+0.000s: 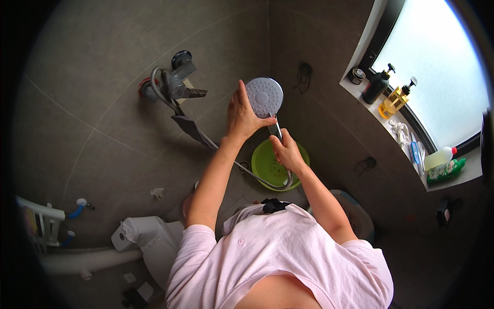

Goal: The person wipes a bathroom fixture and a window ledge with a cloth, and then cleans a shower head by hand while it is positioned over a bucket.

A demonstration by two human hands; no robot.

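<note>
A round grey shower head (262, 97), its nozzle face turned up toward me, is held out in front of me. My left hand (244, 116) clasps its left rim, fingers stretched up along the edge and thumb across the neck. Below that, my right hand (287, 151) is wrapped round the chrome handle. From the handle's lower end the hose (288, 181) loops left and runs up toward the wall mixer tap (180, 87). A green basin (262, 159) stands beneath, partly hidden by my right hand; small dark spots show inside it.
Pump bottles (376, 87), a green bottle (445, 171) and other toiletries line the window sill (406, 149) on the right. A toilet (154, 234) stands lower left, near a white rack (43, 219). Another tub (355, 211) is partly hidden by my right arm.
</note>
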